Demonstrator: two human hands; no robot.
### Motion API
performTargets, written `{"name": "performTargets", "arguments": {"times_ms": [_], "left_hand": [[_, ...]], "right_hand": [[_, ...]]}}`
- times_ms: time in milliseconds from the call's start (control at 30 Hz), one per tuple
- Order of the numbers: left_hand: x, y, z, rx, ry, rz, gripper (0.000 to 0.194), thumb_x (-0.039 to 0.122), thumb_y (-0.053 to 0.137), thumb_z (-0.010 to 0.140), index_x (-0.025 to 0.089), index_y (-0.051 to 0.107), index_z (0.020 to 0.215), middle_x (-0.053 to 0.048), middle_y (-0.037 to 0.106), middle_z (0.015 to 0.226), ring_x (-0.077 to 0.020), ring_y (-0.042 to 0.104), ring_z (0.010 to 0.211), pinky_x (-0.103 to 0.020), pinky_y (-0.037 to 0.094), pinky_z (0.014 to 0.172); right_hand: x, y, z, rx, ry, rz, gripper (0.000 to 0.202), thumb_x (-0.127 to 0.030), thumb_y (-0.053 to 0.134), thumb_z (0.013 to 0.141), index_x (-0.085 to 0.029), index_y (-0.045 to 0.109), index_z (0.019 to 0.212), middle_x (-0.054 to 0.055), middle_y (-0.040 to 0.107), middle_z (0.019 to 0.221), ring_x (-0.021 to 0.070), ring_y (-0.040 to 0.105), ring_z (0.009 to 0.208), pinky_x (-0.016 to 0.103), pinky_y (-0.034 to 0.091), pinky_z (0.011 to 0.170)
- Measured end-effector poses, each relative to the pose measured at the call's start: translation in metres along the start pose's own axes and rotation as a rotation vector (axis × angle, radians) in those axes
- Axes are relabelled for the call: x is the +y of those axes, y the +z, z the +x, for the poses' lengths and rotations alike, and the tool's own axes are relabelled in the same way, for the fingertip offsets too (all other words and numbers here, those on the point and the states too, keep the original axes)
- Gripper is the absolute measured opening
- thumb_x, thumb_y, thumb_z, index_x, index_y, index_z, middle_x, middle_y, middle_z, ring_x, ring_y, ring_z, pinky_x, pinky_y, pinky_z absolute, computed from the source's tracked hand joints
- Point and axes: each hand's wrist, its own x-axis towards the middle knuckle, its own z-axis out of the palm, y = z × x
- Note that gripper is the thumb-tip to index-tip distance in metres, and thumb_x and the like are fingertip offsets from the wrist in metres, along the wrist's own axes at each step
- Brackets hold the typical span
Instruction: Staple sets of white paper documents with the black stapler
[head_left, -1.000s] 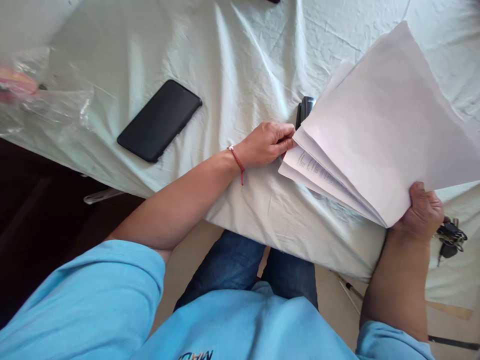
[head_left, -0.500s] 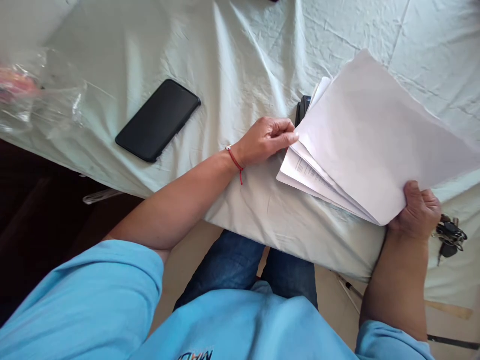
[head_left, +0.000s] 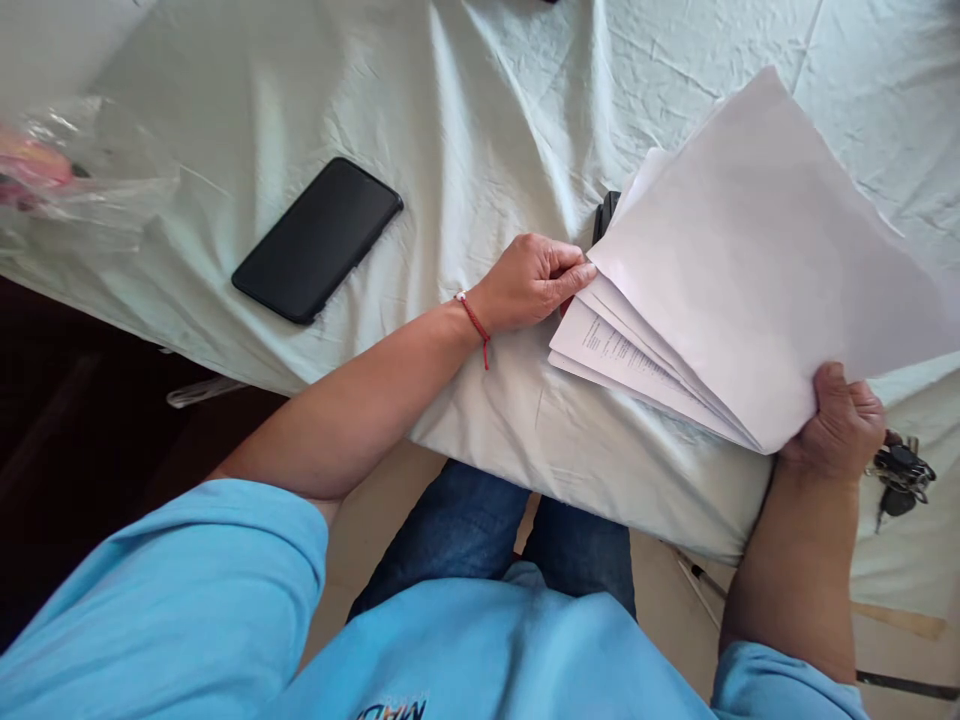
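Note:
A stack of white paper sheets (head_left: 757,250) is held tilted over the cloth-covered table, its left edges fanned apart. Printed text shows on a lower sheet. My left hand (head_left: 534,282), with a red string bracelet at the wrist, pinches the stack's left corner between thumb and fingers. My right hand (head_left: 838,422) grips the lower right edge, thumb on top and the fingers partly hidden beneath. A dark object (head_left: 606,214) sticks out from behind the papers, just above my left hand; most of it is hidden.
A black phone (head_left: 318,240) lies on the pale tablecloth (head_left: 480,120) to the left. Clear plastic packaging with something pink (head_left: 34,165) is at the far left. A bunch of keys (head_left: 903,475) sits beside my right wrist. The table's front edge runs below my hands.
The top sheets have shifted up and to the right at their far corner, and the left edges are spread wider, showing more print. Both hands have barely moved.

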Motion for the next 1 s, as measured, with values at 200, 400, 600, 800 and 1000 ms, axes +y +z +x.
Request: {"name": "performTargets", "arguments": {"times_ms": [200,400,600,800,1000], "left_hand": [[-0.003,0.002,0.002,-0.009,0.012,-0.053,0.055,0.052,0.069,0.115,0.025,0.045,0.074,0.002,0.041,0.07,-0.0155,0.044,0.075,-0.033,0.041,0.07],[-0.003,0.001,0.0,-0.071,-0.003,-0.188,0.025,0.032,0.08,0.103,0.022,0.065,0.085,0.001,0.06,0.076,-0.014,0.056,0.074,-0.03,0.05,0.069],[0.002,-0.002,0.0,-0.135,0.017,-0.226,0.012,0.017,0.083,0.084,0.02,0.073,0.09,0.001,0.069,0.079,-0.0132,0.063,0.075,-0.027,0.052,0.068],[-0.004,0.003,0.002,-0.104,0.068,-0.172,0.008,0.016,0.08,0.088,0.019,0.073,0.09,0.0,0.074,0.08,-0.0145,0.071,0.079,-0.026,0.058,0.073],[0.001,-0.001,0.0,-0.115,0.036,-0.243,0.009,0.018,0.082,0.091,0.019,0.078,0.099,0.0,0.074,0.082,-0.015,0.071,0.08,-0.027,0.06,0.073]], "right_hand": [[0.001,-0.003,0.002,0.006,-0.047,-0.023,0.083,-0.051,0.123,0.056,-0.023,0.045,0.059,-0.007,0.054,0.067,0.0065,0.051,0.068,0.014,0.057,0.057],[0.005,-0.005,0.006,0.03,-0.066,-0.002,0.082,-0.048,0.119,0.059,-0.025,0.04,0.061,-0.005,0.056,0.073,0.0101,0.064,0.078,0.02,0.069,0.074],[0.004,0.0,0.0,-0.049,-0.114,0.065,0.054,-0.044,0.113,0.061,-0.025,0.062,0.071,-0.003,0.069,0.082,0.018,0.08,0.098,0.033,0.077,0.102],[-0.002,0.003,-0.006,-0.212,-0.124,0.103,0.037,-0.041,0.103,0.062,-0.025,0.078,0.085,0.007,0.09,0.127,0.0331,0.082,0.14,0.056,0.075,0.123],[-0.006,0.006,-0.01,-0.161,-0.136,0.125,0.043,-0.046,0.105,0.056,-0.027,0.077,0.082,0.007,0.089,0.132,0.0371,0.079,0.14,0.063,0.075,0.117]]}}
